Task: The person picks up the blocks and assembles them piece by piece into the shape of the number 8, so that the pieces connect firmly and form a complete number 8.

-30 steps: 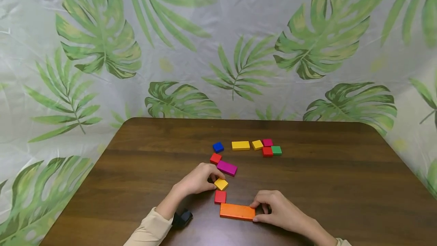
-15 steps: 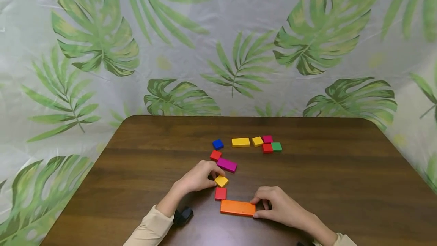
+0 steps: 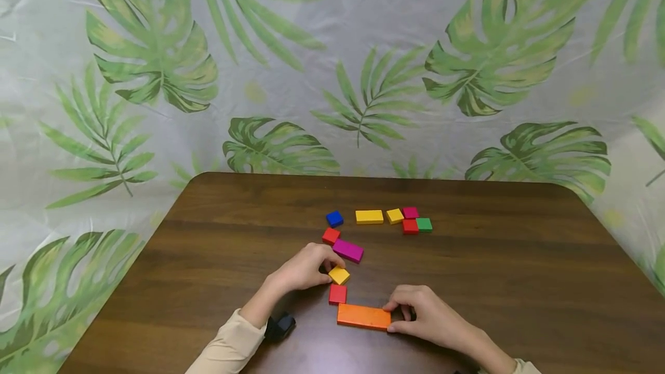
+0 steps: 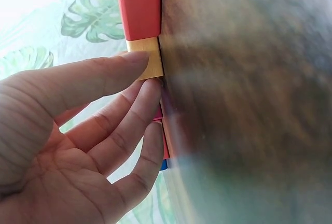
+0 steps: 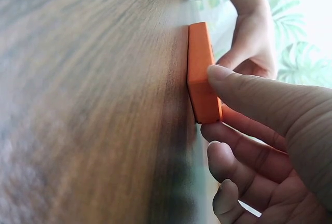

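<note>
My left hand pinches a small yellow square block between thumb and fingers; the left wrist view shows the thumb on the side of this yellow block. Just below it in the head view lies a red square block, close to the left end of a long orange block. At the orange block's right end, my right hand grips it with thumb and fingers, as the orange block in the right wrist view also shows. A magenta block lies just beyond the left fingertips.
Beyond the magenta block lie a red block and a blue block. Farther right stand a long yellow block, a small yellow block, a crimson block, another red block and a green block on the brown table.
The view has shifted slightly. Both hands keep their holds on the yellow and orange blocks, with no clear movement of the blocks on the table.
</note>
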A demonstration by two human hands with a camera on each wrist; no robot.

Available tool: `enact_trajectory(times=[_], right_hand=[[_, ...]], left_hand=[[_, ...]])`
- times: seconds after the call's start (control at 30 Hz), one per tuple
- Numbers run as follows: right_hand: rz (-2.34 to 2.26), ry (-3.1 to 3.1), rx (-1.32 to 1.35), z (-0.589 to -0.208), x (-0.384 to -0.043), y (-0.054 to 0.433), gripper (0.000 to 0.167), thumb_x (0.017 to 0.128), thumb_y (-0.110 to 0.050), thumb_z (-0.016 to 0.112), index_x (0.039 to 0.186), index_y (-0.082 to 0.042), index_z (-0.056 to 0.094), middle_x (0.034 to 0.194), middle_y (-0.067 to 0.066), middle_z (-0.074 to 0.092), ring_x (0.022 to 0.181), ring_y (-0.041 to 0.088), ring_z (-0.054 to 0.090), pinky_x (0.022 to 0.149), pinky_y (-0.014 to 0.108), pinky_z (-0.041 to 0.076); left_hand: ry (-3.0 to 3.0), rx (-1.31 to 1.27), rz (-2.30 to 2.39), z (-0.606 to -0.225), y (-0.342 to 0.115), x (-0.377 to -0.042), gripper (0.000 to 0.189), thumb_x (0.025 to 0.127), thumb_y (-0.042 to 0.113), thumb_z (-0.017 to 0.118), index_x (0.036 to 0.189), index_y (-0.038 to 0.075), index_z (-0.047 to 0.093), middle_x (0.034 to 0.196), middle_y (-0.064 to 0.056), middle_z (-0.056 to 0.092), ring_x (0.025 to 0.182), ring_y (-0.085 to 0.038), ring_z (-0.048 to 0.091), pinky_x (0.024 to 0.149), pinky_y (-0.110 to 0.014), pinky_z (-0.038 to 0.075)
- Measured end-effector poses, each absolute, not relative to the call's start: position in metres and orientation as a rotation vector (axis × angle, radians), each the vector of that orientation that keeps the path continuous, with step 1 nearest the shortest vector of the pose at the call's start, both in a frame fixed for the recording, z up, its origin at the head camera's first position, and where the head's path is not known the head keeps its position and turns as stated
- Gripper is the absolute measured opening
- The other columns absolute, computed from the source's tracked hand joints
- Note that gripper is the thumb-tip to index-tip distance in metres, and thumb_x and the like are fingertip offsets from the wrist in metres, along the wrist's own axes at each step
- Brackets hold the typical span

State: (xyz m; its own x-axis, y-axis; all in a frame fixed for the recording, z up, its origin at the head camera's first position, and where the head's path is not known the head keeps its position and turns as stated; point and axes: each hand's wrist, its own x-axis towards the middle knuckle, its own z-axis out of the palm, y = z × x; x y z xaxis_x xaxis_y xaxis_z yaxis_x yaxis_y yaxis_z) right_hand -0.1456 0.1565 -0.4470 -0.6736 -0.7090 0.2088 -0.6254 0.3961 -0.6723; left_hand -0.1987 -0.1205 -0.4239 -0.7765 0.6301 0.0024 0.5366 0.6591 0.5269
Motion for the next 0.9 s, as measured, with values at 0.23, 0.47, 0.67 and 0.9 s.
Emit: enact_trajectory(times=[0.23,0.47,0.67,0.9], right_hand=[[-1.143,2.529,-1.208,-0.446,-0.147,0.157,0.019,0.082,-0.034,0.069,0.092,-0.019,0.067,0.085,-0.008,0.064,0.060,-0.006,0.044,0.054,0.013,0.042],[-1.136,2.509,-1.213,-0.446,-0.147,0.158,0.018,0.083,-0.035,0.069,0.091,-0.019,0.067,0.084,-0.007,0.063,0.061,-0.006,0.043,0.054,0.013,0.043],[-1.148,2.528,-1.229,-0.447,-0.147,0.158,0.016,0.082,-0.032,0.070,0.091,-0.019,0.067,0.085,-0.008,0.064,0.061,-0.007,0.043,0.054,0.013,0.042],[-1.164,2.523,-1.267,-0.448,-0.145,0.159,0.015,0.082,-0.030,0.070,0.090,-0.018,0.066,0.086,-0.007,0.065,0.060,-0.008,0.043,0.052,0.012,0.042]], left_hand=[[2.699,0.956,0.752,-0.423,-0.120,-0.201,0.028,0.077,0.001,0.072,0.104,0.008,0.070,0.101,-0.005,0.068,0.081,-0.014,0.061,0.071,-0.017,0.049],[2.675,0.940,0.751,-0.424,-0.122,-0.200,0.036,0.077,0.001,0.072,0.111,0.008,0.066,0.106,-0.005,0.067,0.083,-0.014,0.061,0.073,-0.019,0.050],[2.711,0.953,0.758,-0.417,-0.129,-0.194,0.036,0.080,0.008,0.072,0.115,0.007,0.064,0.106,-0.006,0.067,0.085,-0.015,0.061,0.077,-0.023,0.051],[2.819,0.923,0.815,-0.407,-0.126,-0.167,0.018,0.080,0.012,0.073,0.097,0.009,0.068,0.087,-0.002,0.063,0.071,-0.008,0.052,0.063,-0.016,0.043]])
